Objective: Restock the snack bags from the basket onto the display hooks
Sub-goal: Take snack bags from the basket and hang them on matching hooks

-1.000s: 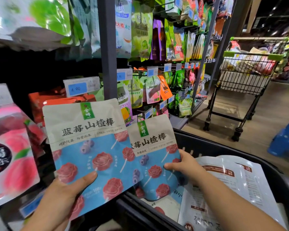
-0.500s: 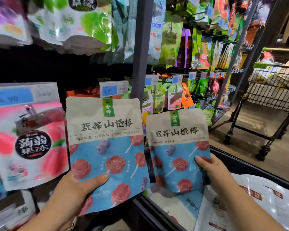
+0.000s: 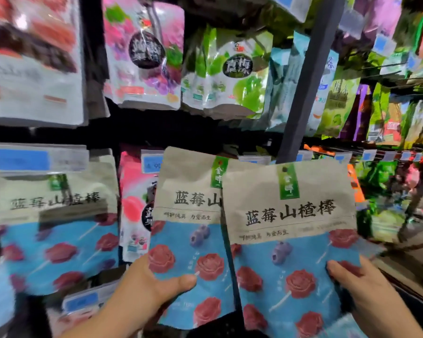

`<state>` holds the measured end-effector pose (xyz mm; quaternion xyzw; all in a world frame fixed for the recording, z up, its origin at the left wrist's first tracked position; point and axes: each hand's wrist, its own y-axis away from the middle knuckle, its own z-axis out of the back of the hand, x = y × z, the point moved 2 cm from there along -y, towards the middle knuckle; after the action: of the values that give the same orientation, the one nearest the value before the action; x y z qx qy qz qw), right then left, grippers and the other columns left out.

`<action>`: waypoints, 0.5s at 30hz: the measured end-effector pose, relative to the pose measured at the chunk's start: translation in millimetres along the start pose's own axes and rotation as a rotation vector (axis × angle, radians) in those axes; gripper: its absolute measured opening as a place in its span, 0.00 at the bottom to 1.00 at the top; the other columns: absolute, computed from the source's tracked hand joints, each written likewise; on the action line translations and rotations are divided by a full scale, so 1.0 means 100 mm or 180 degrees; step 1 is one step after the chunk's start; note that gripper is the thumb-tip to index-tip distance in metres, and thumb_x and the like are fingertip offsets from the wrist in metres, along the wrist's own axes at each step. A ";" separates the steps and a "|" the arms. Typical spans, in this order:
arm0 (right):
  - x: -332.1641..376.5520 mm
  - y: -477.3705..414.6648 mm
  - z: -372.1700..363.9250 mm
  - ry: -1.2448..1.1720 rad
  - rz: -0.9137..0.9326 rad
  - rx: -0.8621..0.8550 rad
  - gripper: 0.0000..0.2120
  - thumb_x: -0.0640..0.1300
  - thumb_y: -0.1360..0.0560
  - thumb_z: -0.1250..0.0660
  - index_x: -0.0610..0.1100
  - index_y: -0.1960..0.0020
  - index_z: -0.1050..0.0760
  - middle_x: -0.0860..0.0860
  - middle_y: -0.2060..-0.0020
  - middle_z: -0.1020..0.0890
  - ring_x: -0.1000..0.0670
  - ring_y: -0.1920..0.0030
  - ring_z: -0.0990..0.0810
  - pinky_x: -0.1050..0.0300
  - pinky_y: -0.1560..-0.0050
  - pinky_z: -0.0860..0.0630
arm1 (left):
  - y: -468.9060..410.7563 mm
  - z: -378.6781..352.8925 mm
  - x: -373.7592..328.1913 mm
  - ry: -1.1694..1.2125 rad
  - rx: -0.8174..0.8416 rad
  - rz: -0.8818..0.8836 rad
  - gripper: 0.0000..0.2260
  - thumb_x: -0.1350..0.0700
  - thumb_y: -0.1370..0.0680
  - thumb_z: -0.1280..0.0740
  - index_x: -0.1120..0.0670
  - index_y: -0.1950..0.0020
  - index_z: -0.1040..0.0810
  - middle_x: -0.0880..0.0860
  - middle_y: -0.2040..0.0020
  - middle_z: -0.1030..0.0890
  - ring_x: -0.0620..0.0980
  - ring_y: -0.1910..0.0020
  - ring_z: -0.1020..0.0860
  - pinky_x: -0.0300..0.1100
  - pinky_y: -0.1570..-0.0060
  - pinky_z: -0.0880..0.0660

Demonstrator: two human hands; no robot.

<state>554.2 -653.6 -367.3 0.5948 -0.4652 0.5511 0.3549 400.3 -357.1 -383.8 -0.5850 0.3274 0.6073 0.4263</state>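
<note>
Head view shows my left hand [image 3: 154,286] pinching the lower left corner of one blueberry hawthorn bag [image 3: 188,215], thumb across its front, while my right hand [image 3: 362,286] grips the lower right edge of a second bag [image 3: 288,215] that overlaps the first one's right side. Both bags stand upright with their tops up, and the matching hung bags [image 3: 56,228] sit to the left of them under a blue price tag [image 3: 34,158], so my left hand is the nearer one. Their hook is hidden from me, so I judge the left bag should travel leftward and up first.
</note>
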 end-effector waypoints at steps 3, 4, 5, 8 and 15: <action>-0.02 -0.07 -0.30 0.0271 -0.0105 0.0359 0.46 0.52 0.63 0.13 0.37 0.48 0.19 0.38 0.58 0.14 0.44 0.61 0.14 0.56 0.66 0.18 | 0.12 0.23 -0.02 -0.0049 -0.0129 -0.0101 0.14 0.63 0.36 0.18 0.48 0.57 0.15 0.39 0.61 0.15 0.32 0.62 0.19 0.23 0.64 0.28; -0.04 -0.11 -0.39 0.0290 -0.0121 0.0508 0.46 0.53 0.64 0.13 0.38 0.48 0.18 0.38 0.56 0.14 0.43 0.58 0.14 0.56 0.63 0.17 | 0.17 0.30 -0.05 -0.0046 -0.0184 -0.0193 0.14 0.58 0.38 0.16 0.45 0.58 0.14 0.40 0.58 0.14 0.34 0.59 0.18 0.23 0.61 0.27; -0.03 -0.15 -0.49 0.0288 -0.0169 0.0637 0.44 0.52 0.62 0.12 0.39 0.48 0.17 0.37 0.54 0.14 0.41 0.55 0.14 0.55 0.61 0.17 | 0.21 0.40 -0.06 -0.0095 -0.0238 -0.0213 0.17 0.50 0.42 0.15 0.42 0.57 0.14 0.40 0.54 0.14 0.35 0.54 0.17 0.25 0.57 0.26; -0.02 -0.19 -0.83 0.0084 -0.0218 0.1111 0.24 0.38 0.41 0.23 0.37 0.45 0.20 0.37 0.53 0.14 0.42 0.56 0.14 0.56 0.63 0.17 | 0.34 0.67 -0.09 -0.0220 -0.0364 -0.0194 0.30 0.35 0.51 0.18 0.32 0.50 0.17 0.40 0.48 0.15 0.37 0.45 0.19 0.36 0.45 0.24; -0.22 -0.31 -1.54 0.0355 -0.0170 0.1654 0.49 0.56 0.59 0.13 0.38 0.42 0.21 0.37 0.52 0.15 0.40 0.52 0.14 0.54 0.56 0.16 | 0.61 1.36 -0.06 -0.0310 -0.0543 0.0047 0.19 0.63 0.36 0.19 0.40 0.55 0.14 0.38 0.55 0.15 0.35 0.54 0.17 0.28 0.57 0.24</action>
<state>533.9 -496.1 -364.3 0.6468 -0.2719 0.6745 0.2298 286.5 -262.2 -370.1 -0.5866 0.2576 0.6639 0.3859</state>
